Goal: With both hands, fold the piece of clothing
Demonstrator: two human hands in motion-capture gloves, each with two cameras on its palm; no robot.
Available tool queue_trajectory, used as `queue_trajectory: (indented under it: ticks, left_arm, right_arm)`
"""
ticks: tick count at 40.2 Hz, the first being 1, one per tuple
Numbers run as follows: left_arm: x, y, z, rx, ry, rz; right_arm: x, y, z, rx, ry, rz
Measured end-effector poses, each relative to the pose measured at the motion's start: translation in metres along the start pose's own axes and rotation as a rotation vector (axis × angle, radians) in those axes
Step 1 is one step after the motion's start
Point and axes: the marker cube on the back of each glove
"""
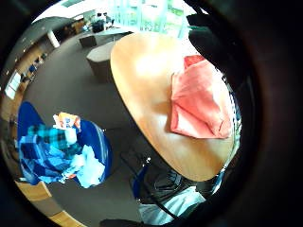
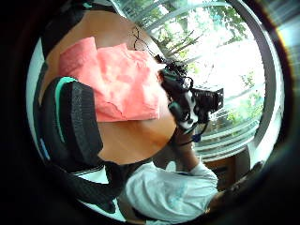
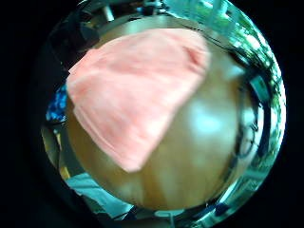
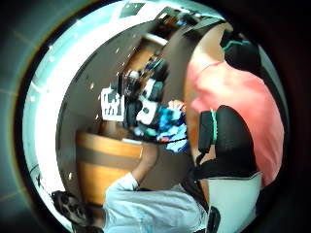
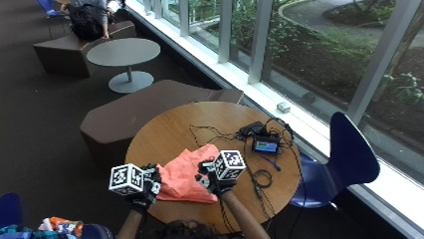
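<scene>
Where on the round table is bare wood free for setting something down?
Bare: the table between the pink garment and its far-left rim. Crowded: cables and a small device on the window side; both hands at the garment.

daylight from windows (image 5: 311, 45), blurred palm views
</scene>
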Motion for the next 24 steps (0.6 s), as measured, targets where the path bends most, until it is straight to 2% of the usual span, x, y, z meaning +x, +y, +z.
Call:
queue_trajectory:
  ticks: [5, 8, 12, 20, 24]
  left_arm:
    - [0.031, -0.005, 0.006, -0.043, -0.183, 0.079]
    - [0.044, -0.006, 0.009, -0.065, -0.306, 0.101]
    - [0.054, -0.009, 0.016, -0.086, -0.401, 0.120]
    - [0.065, 0.001, 0.014, -0.198, -0.404, 0.117]
    - [0.064, 0.007, 0.008, -0.198, -0.439, 0.119]
  right_arm:
    - [0.049, 0.032, -0.069, 0.088, 0.461, 0.269]
    - [0.064, 0.044, -0.090, 0.090, 0.608, 0.354]
    - [0.068, 0.054, -0.106, 0.098, 0.665, 0.394]
    - [0.064, 0.057, -0.104, 0.110, 0.679, 0.371]
    - [0.051, 0.062, -0.099, 0.084, 0.687, 0.340]
